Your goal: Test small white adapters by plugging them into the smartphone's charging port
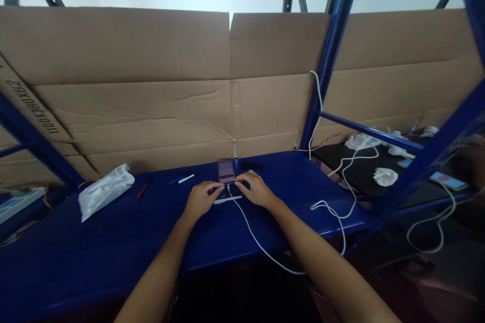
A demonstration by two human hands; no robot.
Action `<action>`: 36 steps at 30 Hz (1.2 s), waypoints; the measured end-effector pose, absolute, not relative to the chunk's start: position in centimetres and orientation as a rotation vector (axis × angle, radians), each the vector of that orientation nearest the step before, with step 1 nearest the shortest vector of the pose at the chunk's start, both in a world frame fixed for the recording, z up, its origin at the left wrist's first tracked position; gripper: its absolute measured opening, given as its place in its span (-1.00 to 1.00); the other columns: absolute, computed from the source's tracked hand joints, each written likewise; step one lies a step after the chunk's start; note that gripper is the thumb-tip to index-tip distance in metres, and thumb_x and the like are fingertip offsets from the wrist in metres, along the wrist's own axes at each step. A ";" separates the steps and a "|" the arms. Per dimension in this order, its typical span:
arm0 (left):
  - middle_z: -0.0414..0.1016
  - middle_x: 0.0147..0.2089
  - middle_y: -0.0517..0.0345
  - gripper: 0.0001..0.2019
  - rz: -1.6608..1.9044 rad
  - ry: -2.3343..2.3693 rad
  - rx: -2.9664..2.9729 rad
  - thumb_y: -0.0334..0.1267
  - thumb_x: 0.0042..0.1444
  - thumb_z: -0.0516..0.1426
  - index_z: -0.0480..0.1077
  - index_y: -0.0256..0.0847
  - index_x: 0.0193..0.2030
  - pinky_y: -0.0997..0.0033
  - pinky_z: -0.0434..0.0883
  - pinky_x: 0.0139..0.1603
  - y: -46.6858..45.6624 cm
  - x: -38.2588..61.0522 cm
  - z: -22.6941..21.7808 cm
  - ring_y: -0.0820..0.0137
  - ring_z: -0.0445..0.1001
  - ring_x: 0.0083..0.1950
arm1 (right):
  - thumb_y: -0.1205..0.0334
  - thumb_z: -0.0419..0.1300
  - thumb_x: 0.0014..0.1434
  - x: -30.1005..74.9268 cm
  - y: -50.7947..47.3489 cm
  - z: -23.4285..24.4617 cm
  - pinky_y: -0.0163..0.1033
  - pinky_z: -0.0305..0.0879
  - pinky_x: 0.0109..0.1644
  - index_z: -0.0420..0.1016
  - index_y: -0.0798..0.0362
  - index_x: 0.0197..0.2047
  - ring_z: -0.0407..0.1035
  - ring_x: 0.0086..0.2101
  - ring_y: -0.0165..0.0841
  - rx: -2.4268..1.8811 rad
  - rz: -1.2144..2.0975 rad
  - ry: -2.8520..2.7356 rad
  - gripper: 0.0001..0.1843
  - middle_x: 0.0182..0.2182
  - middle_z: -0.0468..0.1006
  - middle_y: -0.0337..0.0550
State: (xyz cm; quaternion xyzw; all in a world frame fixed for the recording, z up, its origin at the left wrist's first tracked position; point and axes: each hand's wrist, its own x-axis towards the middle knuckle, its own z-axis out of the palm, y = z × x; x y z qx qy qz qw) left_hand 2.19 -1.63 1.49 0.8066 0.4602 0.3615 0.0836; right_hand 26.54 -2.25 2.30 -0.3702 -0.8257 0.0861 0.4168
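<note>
A phone (226, 171) with a lit screen is on the blue tabletop at the far middle. A white cable (248, 222) has its plug end close to the phone's near edge, between my hands, and runs down over the table's front edge. My left hand (202, 198) is at the phone's near left corner, thumb and fingers pinched together. At the near right corner, my right hand (255, 187) is closed in a similar pinch. Anything between the fingertips is too small to make out. Just below lies a thin white strip (228, 200).
A white plastic pouch (106, 191), a red pen (142, 191) and a small white stick (186, 178) lie to the left. Dark tools (253, 166) sit beyond my right hand. Blue rack posts (329, 50) and cardboard (151, 60) enclose the table. Another white cable (333, 209) loops at right.
</note>
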 end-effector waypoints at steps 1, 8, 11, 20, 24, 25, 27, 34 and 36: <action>0.64 -0.27 0.11 -0.74 1.043 1.473 2.419 -0.02 0.25 0.16 0.64 -0.01 -0.10 0.37 0.41 -0.24 -1.5 1.5 1.5 0.32 0.50 -0.35 | 0.29 0.13 0.36 26.9 -2.0 2.2 -0.15 0.24 0.00 0.54 0.03 -0.18 0.40 -0.22 -0.30 -0.961 0.185 -2.071 -0.85 -0.25 0.61 -0.13; 0.64 -0.14 0.14 -0.79 0.823 1.581 2.473 -0.08 0.22 0.15 0.64 0.02 -0.24 0.34 0.42 -0.16 -0.4 -1.8 0.9 0.23 0.53 -0.15 | 0.39 0.29 0.17 28.8 -1.1 1.2 -0.17 0.20 -0.05 0.57 0.03 -0.32 0.33 -0.24 -0.26 -1.173 0.027 -2.187 -0.92 -0.37 0.53 -0.13; 0.63 -0.11 0.10 -0.77 0.854 1.575 2.430 -0.08 0.21 0.15 0.65 -0.01 -0.26 0.29 0.43 -0.07 -0.3 -1.8 0.7 0.20 0.53 -0.09 | 0.36 0.30 0.18 28.6 -1.0 0.7 -0.18 0.20 -0.09 0.59 0.04 -0.29 0.31 -0.26 -0.26 -1.188 0.002 -2.255 -0.95 -0.38 0.51 -0.11; 0.60 -0.14 0.04 -0.69 0.949 1.441 2.450 0.04 0.24 0.15 0.66 -0.06 -0.21 0.14 0.37 0.11 -1.6 2.4 1.3 0.20 0.50 -0.10 | 0.40 0.16 0.28 28.1 -0.9 0.4 -0.17 0.20 -0.01 0.52 0.06 -0.27 0.30 -0.23 -0.27 -1.103 -0.035 -2.289 -0.87 -0.32 0.50 -0.10; 0.58 -0.23 0.03 -0.69 0.883 1.464 2.493 0.03 0.24 0.15 0.65 -0.07 -0.28 0.15 0.37 0.06 -2.0 4.0 1.1 0.20 0.49 -0.15 | 0.39 0.15 0.29 28.0 -1.2 0.9 -0.16 0.20 0.00 0.50 0.06 -0.27 0.29 -0.24 -0.27 -1.097 0.010 -2.238 -0.88 -0.33 0.48 -0.12; 0.57 -0.25 0.03 -0.71 0.874 1.466 2.504 0.00 0.23 0.16 0.64 -0.08 -0.29 0.17 0.37 0.04 -2.0 4.1 1.0 0.20 0.48 -0.16 | 0.39 0.15 0.29 28.0 -1.2 1.0 -0.16 0.20 -0.01 0.49 0.06 -0.28 0.29 -0.25 -0.28 -1.095 0.021 -2.227 -0.88 -0.34 0.47 -0.12; 0.56 -0.26 0.03 -0.73 0.870 1.458 2.520 -0.05 0.24 0.15 0.63 -0.09 -0.31 0.18 0.37 0.00 -1.9 4.2 0.9 0.21 0.47 -0.17 | 0.40 0.16 0.28 28.0 -1.2 1.0 -0.16 0.20 -0.03 0.48 0.06 -0.28 0.28 -0.26 -0.27 -1.093 0.033 -2.209 -0.88 -0.36 0.46 -0.13; 0.56 -0.25 0.06 -0.75 0.956 1.441 2.488 -0.08 0.29 0.12 0.60 -0.10 -0.23 0.26 0.32 -0.13 -1.8 3.1 1.5 0.22 0.43 -0.21 | 0.40 0.12 0.31 28.6 -0.9 0.8 -0.16 0.25 -0.02 0.47 0.05 -0.21 0.33 -0.22 -0.25 -1.057 0.087 -2.151 -0.88 -0.30 0.55 -0.11; 0.56 -0.24 0.07 -0.74 0.964 1.440 2.496 -0.06 0.30 0.12 0.60 -0.08 -0.20 0.28 0.30 -0.14 -1.8 2.8 1.6 0.23 0.43 -0.20 | 0.43 0.12 0.30 28.7 -0.9 0.8 -0.16 0.26 -0.02 0.48 0.05 -0.22 0.35 -0.21 -0.26 -1.042 0.110 -2.155 -0.86 -0.29 0.57 -0.11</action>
